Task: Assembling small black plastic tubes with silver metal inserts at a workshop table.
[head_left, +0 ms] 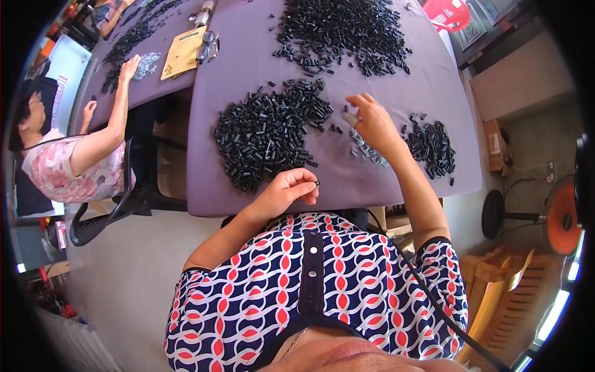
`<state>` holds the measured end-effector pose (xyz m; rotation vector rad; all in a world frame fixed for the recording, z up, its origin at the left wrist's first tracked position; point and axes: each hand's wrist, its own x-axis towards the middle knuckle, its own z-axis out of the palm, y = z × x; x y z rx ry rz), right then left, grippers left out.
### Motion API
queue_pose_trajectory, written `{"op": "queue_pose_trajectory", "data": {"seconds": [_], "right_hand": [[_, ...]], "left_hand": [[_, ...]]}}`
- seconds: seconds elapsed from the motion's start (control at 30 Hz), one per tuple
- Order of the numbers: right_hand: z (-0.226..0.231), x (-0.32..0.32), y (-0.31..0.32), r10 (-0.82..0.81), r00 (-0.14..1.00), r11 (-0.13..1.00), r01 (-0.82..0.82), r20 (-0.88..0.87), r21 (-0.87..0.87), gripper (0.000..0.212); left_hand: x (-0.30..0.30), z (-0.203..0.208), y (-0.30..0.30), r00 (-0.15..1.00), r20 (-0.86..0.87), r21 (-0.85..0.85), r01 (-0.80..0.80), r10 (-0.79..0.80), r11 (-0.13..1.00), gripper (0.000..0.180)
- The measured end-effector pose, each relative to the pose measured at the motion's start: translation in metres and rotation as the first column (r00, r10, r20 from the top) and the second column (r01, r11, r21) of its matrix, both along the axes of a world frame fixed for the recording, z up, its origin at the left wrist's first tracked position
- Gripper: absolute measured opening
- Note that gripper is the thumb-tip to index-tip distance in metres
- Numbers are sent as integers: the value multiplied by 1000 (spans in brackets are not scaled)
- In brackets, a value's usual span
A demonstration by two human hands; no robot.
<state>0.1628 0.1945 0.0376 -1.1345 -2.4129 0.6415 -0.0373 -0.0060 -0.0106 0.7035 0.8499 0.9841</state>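
My left hand (290,191) is near the table's front edge, its thumb and forefinger pinched on a small black plastic piece (317,184). Just beyond it spreads a large heap of short black cylindrical pieces (260,139). Over the table to the right hovers my right hand (375,124), thumb and fingers apart, with a beige wrap (351,119) on one digit. A single black piece (346,108) shows just off its fingertips; whether it touches them I cannot tell. Partly under that wrist lies a small pile of clear pieces (370,150). A smaller black pile (432,149) sits to its right.
A bigger black heap (344,31) covers the far part of the purple-covered table (204,180). At the left, a person (74,155) works at an adjoining table with a yellow clipboard (181,54) and glasses (209,46). A fan (561,214) stands at the right, a red basket (447,13) far right.
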Motion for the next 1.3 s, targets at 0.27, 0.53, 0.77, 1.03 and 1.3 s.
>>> {"op": "queue_pose_trajectory", "data": {"seconds": [0.27, 0.53, 0.77, 1.03, 1.3], "right_hand": [[-26, -33, 15, 97, 992, 995, -99, 82, 20, 35], [-16, -62, -51, 242, 967, 967, -247, -81, -61, 39], [4, -58, -51, 291, 905, 940, -331, -310, -83, 40], [-20, -27, 9, 49, 991, 996, -57, -124, -65, 31], [-32, -69, 29, 47, 999, 996, -48, 13, 74, 14]], "left_hand": [[-3, -3, -2, 999, -44, 63, 26, -24, 998, 11], [-5, -2, -2, 996, -41, 94, 87, -83, 992, 12], [-5, -1, -2, 996, -46, 137, 79, -73, 987, 13], [-5, 1, 0, 997, -34, 119, 73, -69, 990, 12], [-5, 0, 0, 997, -59, 108, 61, -55, 992, 13]]}}
